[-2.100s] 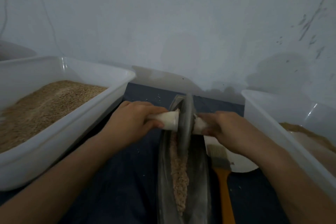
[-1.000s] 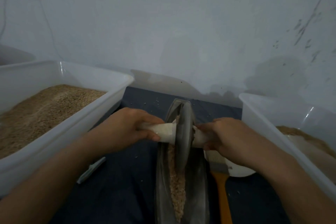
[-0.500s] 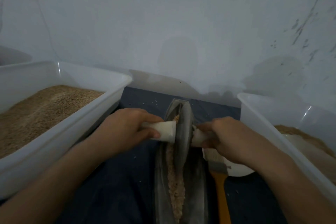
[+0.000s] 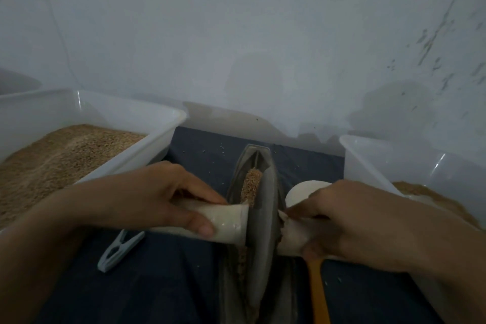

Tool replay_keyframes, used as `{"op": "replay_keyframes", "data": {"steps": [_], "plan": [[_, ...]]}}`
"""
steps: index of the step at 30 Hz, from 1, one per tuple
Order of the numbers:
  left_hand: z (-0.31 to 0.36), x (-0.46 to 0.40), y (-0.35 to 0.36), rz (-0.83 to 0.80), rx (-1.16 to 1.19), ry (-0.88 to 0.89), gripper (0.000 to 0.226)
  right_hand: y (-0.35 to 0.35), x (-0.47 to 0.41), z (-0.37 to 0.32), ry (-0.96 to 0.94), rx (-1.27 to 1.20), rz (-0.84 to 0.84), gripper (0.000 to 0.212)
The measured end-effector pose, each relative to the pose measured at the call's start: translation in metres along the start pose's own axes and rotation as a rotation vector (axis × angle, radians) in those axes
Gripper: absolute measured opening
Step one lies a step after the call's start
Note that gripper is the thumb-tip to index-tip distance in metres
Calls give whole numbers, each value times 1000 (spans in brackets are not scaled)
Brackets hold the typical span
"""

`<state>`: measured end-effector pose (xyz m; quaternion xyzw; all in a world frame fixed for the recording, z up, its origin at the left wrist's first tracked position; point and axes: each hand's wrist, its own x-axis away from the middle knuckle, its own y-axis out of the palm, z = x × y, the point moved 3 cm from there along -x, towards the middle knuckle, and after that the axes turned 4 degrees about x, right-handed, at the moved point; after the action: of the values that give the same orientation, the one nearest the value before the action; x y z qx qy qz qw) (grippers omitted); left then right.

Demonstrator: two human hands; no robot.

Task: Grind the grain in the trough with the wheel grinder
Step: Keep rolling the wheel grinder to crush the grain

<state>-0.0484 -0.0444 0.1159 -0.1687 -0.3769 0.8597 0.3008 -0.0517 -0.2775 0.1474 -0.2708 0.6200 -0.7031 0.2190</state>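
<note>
Now, two white tubs of grain flank a dark trough on the cloth. Grain lies heaped along its groove, under the wheel. Left hand and right hand each grip a handle stub. Even downward pressure, wheel kept upright, should crush without spilling.

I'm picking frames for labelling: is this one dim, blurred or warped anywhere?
Head view: dim, bluish light overall; wide-angle bending at the edges; right hand and forearms soft; left hand and wheel grinder fairly clear; small glare streak on the right tub.
</note>
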Motion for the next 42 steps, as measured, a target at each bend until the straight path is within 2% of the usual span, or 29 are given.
{"op": "replay_keyframes", "data": {"steps": [2,4,7,10,12,14,17,22,26,28,30,32,34,36,38,42], "plan": [[4,2,0,-55,53,-7,38,-3,6,-2,-5,-33,1,46],[5,0,2,-7,6,-9,37,1,2,-1,28,-2,18,46],[-1,-10,5,189,-133,-43,35,12,-16,10,103,53,43,43],[-12,-21,10,391,-347,-127,35,24,-38,24,178,90,176,55],[-18,-26,14,553,-440,-114,38,31,-48,29,207,134,259,63],[-19,-29,17,629,-497,-76,39,34,-51,31,220,150,289,66],[-19,-27,14,549,-430,-75,40,29,-47,28,167,140,251,57],[-6,-8,4,178,-69,-35,33,8,-17,6,68,82,46,35],[2,2,1,-13,46,-16,34,-1,4,-7,7,30,-6,43],[3,0,3,15,-1,-28,33,2,2,-6,31,37,14,39],[-2,-6,5,117,-95,-71,27,6,-8,0,79,69,34,32],[-8,-14,7,238,-210,-128,19,14,-23,11,135,91,77,43],[-13,-21,12,409,-394,-147,27,22,-38,20,196,125,156,56],[-16,-29,19,562,-590,-94,37,30,-47,27,247,128,256,63],[-18,-34,22,597,-646,-80,40,34,-49,30,261,133,284,67],[-20,-25,12,492,-420,-54,40,26,-44,22,178,140,197,50]]}}
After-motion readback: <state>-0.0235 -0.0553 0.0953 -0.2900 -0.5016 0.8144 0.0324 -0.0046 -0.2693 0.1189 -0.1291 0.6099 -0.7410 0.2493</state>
